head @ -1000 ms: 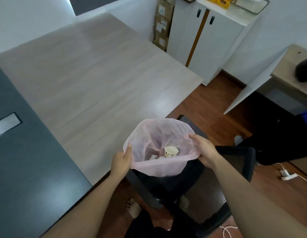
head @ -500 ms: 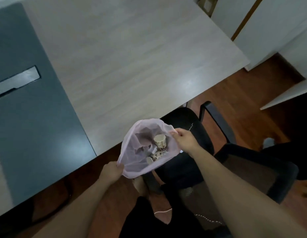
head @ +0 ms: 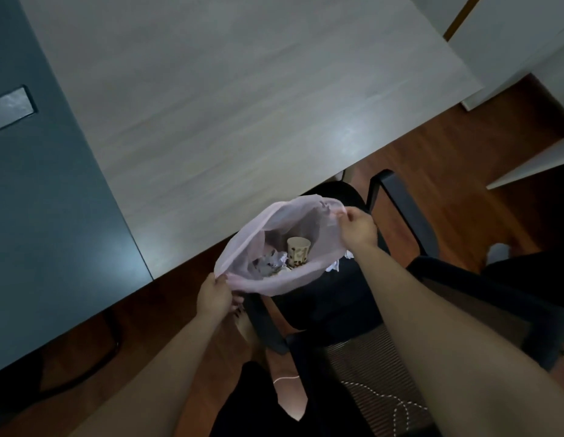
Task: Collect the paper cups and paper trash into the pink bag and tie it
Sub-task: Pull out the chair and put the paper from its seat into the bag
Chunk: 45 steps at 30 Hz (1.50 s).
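Observation:
The pink bag [head: 242, 247] hangs open in front of me, over the seat of a black chair [head: 337, 298]. Inside it I see a paper cup [head: 298, 252] with a dotted pattern standing upright, and crumpled paper [head: 271, 263] beside it on the left. My left hand [head: 214, 296] pinches the near left part of the bag's rim. My right hand [head: 358, 230] pinches the far right part of the rim, a little higher. The bag's mouth is stretched between the two hands.
A pale wood table [head: 242, 89] with a dark grey section [head: 47, 200] fills the upper left. The chair's armrests [head: 400, 212] stand right of the bag. White cabinets [head: 511, 36] stand at the upper right. My bare foot [head: 246, 326] rests on the wood floor below the bag.
The view has tilted down towards the floor. Both hands have lowered the bag beside the table's edge, above the chair seat. The mouth has been pulled longer and narrower.

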Available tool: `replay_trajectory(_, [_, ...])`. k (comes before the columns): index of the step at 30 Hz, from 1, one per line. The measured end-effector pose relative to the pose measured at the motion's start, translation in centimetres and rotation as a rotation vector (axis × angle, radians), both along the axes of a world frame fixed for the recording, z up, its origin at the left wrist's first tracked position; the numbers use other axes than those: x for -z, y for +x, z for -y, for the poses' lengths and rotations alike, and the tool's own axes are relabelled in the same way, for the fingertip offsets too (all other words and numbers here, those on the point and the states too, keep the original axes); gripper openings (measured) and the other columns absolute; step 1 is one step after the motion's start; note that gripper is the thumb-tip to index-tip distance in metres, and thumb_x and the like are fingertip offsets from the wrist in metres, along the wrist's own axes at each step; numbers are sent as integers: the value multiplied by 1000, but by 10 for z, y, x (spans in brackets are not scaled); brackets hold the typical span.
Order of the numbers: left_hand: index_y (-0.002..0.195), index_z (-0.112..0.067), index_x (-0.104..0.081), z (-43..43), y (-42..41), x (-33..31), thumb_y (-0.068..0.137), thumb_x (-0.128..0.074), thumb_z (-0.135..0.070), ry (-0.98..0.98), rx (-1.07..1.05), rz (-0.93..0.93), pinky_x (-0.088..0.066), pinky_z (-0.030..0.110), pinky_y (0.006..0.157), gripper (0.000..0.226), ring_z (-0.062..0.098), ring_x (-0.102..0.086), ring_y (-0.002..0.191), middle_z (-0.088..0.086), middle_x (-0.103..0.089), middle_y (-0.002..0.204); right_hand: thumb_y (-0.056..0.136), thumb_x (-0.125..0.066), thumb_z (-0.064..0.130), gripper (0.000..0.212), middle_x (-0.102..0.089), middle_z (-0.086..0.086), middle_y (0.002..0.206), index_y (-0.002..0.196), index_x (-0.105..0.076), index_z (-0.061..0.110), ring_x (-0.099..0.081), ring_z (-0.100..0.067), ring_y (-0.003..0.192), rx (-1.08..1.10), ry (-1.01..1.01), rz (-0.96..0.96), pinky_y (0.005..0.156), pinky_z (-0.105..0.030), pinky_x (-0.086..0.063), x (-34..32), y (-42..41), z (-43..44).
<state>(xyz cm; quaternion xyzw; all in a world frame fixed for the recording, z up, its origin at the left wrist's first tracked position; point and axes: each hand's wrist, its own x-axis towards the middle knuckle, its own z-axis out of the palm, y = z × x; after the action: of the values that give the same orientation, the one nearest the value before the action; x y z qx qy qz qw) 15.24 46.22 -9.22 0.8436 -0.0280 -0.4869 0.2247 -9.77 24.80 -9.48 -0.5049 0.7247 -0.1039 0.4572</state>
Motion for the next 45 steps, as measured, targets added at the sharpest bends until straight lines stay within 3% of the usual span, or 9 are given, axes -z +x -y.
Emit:
replay_trajectory(4, [124,-13,-69,5,-8,13,108,-54,-24,49,-117,34,-57,35,68,25,27,-66,80,14,-73,104,112,-57,27,28,-75,-13,110,123,-79,15,-61,-27,97,-36,14,-110,84,-31,-46,1,-22,25])
replay_trajectory(7, [117,-6,-65,18,-16,6,106,-58,-7,-43,-446,-217,-49,25,49,13,16,-59,65,15,-73,97,111,-58,22,22,-76,-13,103,111,-78,15,-73,-34,92,37,78,-47,77,-35,-58,5,-33,33])
replay_trajectory(12, [133,5,-58,34,-18,7,109,-52,2,-295,-862,-461,-68,34,77,24,37,-80,105,31,-73,123,105,-61,6,13,-79,-26,107,98,-69,14,-80,-45,98,249,236,205,91,-58,-67,26,-48,26])
replay_trajectory(18, [147,-2,-53,43,-29,26,114,-43,-8,-326,-718,-366,-53,47,113,35,32,-68,128,21,-70,135,115,-51,13,21,-78,-10,104,104,-69,12,-82,-25,100,281,190,358,103,-42,-63,44,-49,16])
replay_trajectory(29, [132,-25,-59,63,-39,36,114,-43,-34,-318,-389,-335,-59,50,103,26,30,-71,123,9,-67,137,112,-56,36,17,-79,3,114,123,-69,34,-76,-19,108,-113,132,257,101,-49,-63,71,-42,26])
replay_trajectory(35, [142,-21,-60,79,-49,57,114,-44,-34,-343,-407,-380,-60,52,103,35,30,-75,116,9,-69,137,109,-62,29,78,-28,-21,171,175,-19,23,-52,-42,143,-100,131,-39,105,-41,-46,91,-66,7])
replay_trajectory(38, [141,-16,-61,86,-56,68,115,-41,-35,-352,-419,-368,-62,49,97,38,30,-78,105,9,-74,129,109,-65,30,94,-14,-28,175,175,-2,10,-47,-45,148,-111,337,-180,112,-41,-44,113,-81,-13])
replay_trajectory(41, [127,-10,-68,90,-60,81,114,-42,-42,-301,-360,-315,-61,42,84,43,25,-70,84,10,-72,98,103,-66,25,73,-43,-27,161,166,-33,10,-59,-43,133,-153,388,-173,104,-39,-53,145,-95,-26])
replay_trajectory(45, [107,-4,-74,93,-62,106,110,-42,-54,-220,-178,-216,-41,35,64,59,17,-44,53,9,-49,64,104,-62,16,66,-35,-22,157,164,-32,13,-55,-40,128,-334,397,-197,96,-33,-44,174,-101,-29])
